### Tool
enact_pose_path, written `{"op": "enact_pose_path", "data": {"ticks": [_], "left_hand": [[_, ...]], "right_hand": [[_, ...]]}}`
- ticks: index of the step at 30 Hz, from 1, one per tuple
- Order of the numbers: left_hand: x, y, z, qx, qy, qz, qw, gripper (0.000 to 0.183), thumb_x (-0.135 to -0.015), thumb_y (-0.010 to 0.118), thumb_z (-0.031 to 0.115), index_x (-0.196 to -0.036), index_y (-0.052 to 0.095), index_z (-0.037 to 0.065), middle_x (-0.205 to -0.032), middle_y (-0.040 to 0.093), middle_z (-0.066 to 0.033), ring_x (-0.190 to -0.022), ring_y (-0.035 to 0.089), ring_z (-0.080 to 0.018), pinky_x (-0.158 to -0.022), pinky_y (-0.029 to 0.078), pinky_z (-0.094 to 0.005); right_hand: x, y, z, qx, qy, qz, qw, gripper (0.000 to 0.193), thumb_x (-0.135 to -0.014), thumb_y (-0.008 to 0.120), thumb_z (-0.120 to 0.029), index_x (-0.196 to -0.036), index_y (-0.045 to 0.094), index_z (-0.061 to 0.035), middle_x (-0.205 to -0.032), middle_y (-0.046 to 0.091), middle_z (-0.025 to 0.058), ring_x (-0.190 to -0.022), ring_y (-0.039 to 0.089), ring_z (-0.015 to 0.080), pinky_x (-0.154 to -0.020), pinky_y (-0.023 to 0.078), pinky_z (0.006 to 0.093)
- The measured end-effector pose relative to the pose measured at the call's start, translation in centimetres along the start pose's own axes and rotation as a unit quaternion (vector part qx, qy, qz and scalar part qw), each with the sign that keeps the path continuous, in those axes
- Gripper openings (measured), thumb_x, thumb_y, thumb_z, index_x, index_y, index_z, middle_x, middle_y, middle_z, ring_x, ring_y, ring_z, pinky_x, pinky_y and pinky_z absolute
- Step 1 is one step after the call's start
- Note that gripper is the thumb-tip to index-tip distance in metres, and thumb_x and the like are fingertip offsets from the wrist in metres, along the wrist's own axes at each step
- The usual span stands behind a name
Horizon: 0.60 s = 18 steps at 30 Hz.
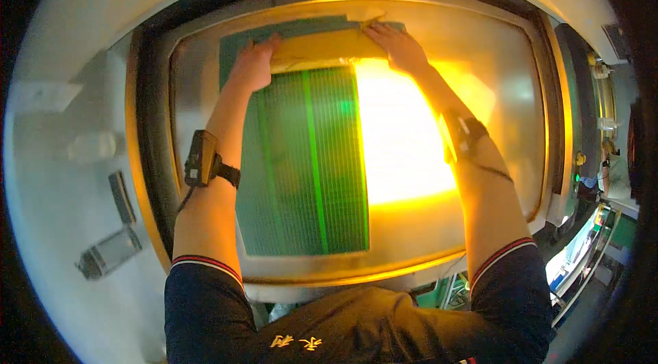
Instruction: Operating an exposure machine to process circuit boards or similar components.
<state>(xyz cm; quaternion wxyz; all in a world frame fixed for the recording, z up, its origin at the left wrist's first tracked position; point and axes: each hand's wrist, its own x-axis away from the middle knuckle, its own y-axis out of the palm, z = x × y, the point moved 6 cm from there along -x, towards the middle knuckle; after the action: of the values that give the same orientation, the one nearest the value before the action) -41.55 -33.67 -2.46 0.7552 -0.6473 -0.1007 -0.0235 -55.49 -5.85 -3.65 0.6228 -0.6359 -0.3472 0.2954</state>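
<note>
Wide table (pixel 195 90) with dark rim (pixel 152 179) fills the middle; glaring light patch (pixel 408 131) on it toward 3 o'clock, washed out. Pale ledge (pixel 62 199) at 9 o'clock carries a dark bar (pixel 122 197) and, toward 8, a clear container (pixel 110 253) lying tilted. Cluttered rack (pixel 582 268) out at 4 o'clock, too small to sort.

Green striped sheet (pixel 301 165) lies flat on the table, center to 7 o'clock, right edge against the glare. Yellow strip (pixel 319 45) runs across its 12 o'clock end; darker green piece (pixel 236 49) shows beyond the strip, from 11 to 12.

Left hand (pixel 256 64) at 11 o'clock, touching the strip's left end, fingers bent and close together. Right hand (pixel 399 47) at 1 o'clock, fingers narrow, at the strip's right end by a crumpled yellow bit. Pinching or only pressing: can't tell for either hand.

Black box (pixel 203 160) strapped to left forearm; another device (pixel 469 134) on the right forearm, blurred by glare. Dark shirt (pixel 343 330) at 6 o'clock.
</note>
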Motion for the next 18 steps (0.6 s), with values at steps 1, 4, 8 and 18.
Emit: {"op": "enact_pose_path", "data": {"ticks": [1, 4, 8, 18], "left_hand": [[-2.7, -0.2, -0.8, 0.019, -0.033, -0.013, 0.999, 0.078, -0.078, 0.055, -0.009, -0.149, 0.034, 0.015, -0.15, 0.044, -0.012, -0.135, 0.037, -0.0499, -0.112, 0.033, -0.0582], [-6.7, -2.6, -4.7, -0.038, 0.034, 0.098, 0.994, 0.073, -0.075, 0.051, -0.009, -0.144, 0.043, 0.015, -0.131, 0.057, -0.0237, -0.12, 0.052, -0.0489, -0.106, 0.041, -0.0537], [-7.3, -1.8, -4.1, -0.012, -0.029, -0.03, 0.999, 0.072, -0.08, 0.053, -0.009, -0.147, 0.039, 0.015, -0.149, 0.044, -0.013, -0.133, 0.04, -0.0489, -0.111, 0.036, -0.0559], [30.3, 5.0, 11.4, 0.106, 0.024, -0.184, 0.977, 0.078, -0.075, 0.066, 0.0, -0.147, 0.038, 0.01, -0.144, 0.048, -0.0195, -0.13, 0.042, -0.0471, -0.115, 0.03, -0.0524]], "right_hand": [[-2.3, -0.3, 1.3, -0.015, -0.006, -0.008, 1.0, 0.078, -0.08, 0.053, 0.003, -0.151, 0.034, -0.0213, -0.154, 0.038, 0.0071, -0.14, 0.039, 0.0305, -0.114, 0.031, 0.0526], [-8.4, -1.7, 2.3, 0.008, -0.014, 0.038, 0.999, 0.079, -0.078, 0.06, 0.0, -0.15, 0.035, -0.0225, -0.154, 0.038, 0.0069, -0.14, 0.038, 0.0298, -0.114, 0.033, 0.0482], [-6.6, 1.0, 2.4, 0.034, -0.035, -0.001, 0.999, 0.075, -0.08, 0.062, -0.005, -0.148, 0.039, -0.0226, -0.152, 0.042, 0.0062, -0.138, 0.042, 0.028, -0.112, 0.036, 0.0481], [29.9, -2.1, -13.6, -0.115, -0.124, -0.109, 0.979, 0.066, -0.082, 0.06, -0.018, -0.144, 0.038, -0.0114, -0.131, 0.054, 0.01, -0.1, 0.06, 0.0286, -0.085, 0.045, 0.0504]]}}
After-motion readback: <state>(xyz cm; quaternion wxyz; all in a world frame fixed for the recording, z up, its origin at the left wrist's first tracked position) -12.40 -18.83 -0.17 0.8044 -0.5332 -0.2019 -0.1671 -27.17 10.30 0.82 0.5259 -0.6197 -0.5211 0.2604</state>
